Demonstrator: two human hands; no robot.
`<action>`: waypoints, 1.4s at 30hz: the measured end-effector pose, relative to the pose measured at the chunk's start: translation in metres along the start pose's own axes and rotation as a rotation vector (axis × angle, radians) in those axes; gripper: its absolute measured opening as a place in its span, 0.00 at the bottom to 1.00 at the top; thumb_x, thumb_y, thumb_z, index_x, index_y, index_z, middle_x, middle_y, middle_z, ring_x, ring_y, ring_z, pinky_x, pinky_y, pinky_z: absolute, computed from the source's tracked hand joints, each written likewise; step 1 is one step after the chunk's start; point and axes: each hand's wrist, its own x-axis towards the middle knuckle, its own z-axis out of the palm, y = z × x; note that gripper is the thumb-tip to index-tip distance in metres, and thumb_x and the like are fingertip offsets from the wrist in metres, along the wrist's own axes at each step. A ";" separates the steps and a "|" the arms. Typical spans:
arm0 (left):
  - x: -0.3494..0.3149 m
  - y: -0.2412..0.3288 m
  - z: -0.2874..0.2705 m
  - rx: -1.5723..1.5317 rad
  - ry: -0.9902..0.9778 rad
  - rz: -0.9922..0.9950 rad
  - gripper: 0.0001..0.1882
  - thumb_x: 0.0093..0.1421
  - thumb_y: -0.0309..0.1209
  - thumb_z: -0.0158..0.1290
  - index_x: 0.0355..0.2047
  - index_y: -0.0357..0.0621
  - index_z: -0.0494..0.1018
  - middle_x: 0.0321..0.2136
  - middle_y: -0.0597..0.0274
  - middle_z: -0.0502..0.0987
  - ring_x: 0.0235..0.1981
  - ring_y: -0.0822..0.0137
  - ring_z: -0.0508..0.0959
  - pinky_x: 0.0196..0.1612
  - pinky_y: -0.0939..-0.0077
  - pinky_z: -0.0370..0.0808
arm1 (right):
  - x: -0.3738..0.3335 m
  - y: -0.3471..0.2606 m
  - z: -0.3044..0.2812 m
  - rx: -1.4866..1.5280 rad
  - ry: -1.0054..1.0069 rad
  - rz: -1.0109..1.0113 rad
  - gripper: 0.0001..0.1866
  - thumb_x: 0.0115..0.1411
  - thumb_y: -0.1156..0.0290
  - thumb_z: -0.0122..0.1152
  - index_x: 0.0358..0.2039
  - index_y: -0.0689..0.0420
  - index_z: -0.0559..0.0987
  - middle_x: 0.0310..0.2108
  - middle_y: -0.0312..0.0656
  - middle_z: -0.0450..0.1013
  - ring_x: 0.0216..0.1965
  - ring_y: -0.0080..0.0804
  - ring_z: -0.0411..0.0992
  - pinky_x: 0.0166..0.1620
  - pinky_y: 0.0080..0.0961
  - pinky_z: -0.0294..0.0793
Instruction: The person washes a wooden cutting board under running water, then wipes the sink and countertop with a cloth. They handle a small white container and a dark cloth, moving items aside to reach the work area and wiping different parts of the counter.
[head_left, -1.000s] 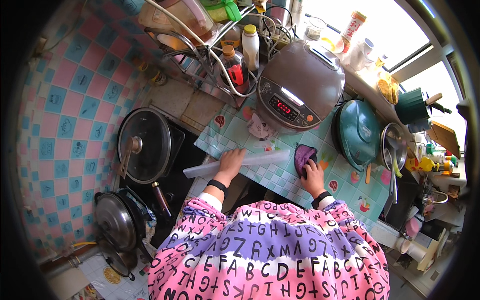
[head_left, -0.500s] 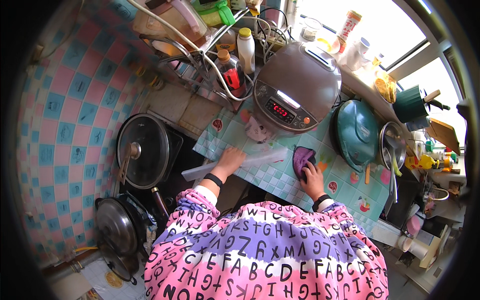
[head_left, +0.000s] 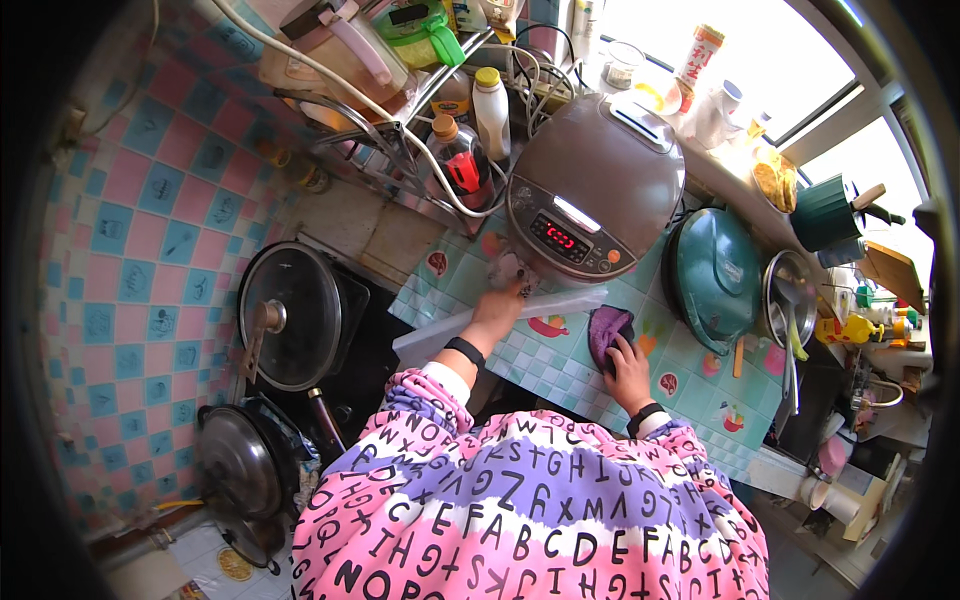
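My left hand reaches across a long, translucent whitish strip at the table's left front. Its fingers are closed at a crumpled pale pinkish bundle, just below the rice cooker; the fingertips are partly hidden. The strip lies under my left hand and wrist, its right end slanting up toward the cooker's base. Farther right, my right hand grips the lower edge of a folded purple cloth with a dark border, which lies on the tiled-pattern tabletop.
Left of the table, a glass-lidded pan sits on a black stove. A wire rack with bottles stands behind. Right of the cooker are a green lidded pan and a metal bowl with utensils. Jars line the windowsill.
My left hand has moved forward and right, from on the strip to the crumpled bundle. The strip has shifted right. My right hand stays on the purple cloth.
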 end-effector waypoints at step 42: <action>-0.098 0.000 -0.154 0.213 0.473 -0.200 0.15 0.52 0.20 0.54 0.42 0.39 0.78 0.47 0.46 0.76 0.45 0.42 0.77 0.47 0.57 0.75 | 0.061 -0.017 0.042 -0.042 0.378 0.161 0.16 0.54 0.70 0.55 0.44 0.56 0.77 0.47 0.42 0.73 0.44 0.43 0.73 0.39 0.42 0.73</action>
